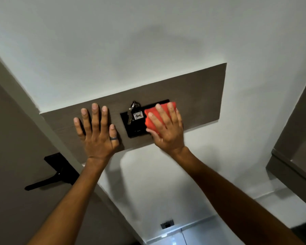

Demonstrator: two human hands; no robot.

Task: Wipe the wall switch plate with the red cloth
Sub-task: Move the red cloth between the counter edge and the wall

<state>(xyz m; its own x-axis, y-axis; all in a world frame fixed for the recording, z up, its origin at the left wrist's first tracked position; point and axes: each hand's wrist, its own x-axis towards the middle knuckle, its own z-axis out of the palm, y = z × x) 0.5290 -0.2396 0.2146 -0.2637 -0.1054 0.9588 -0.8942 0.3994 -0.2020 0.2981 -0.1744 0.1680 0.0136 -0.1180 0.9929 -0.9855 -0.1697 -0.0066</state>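
Observation:
A black switch plate (136, 129) is set into a brown wood-grain wall panel (198, 96). A key tag with keys (135, 113) hangs in the plate's left part. My right hand (166, 129) presses a folded red cloth (153, 119) flat against the right part of the plate, hiding that side. My left hand (95, 128) lies flat on the panel just left of the plate, fingers spread, a ring on one finger, holding nothing.
A door with a black lever handle (48, 179) is at the left. White wall surrounds the panel. A small wall socket (167, 224) sits low down near the floor. A brown cabinet edge (293, 156) stands at the right.

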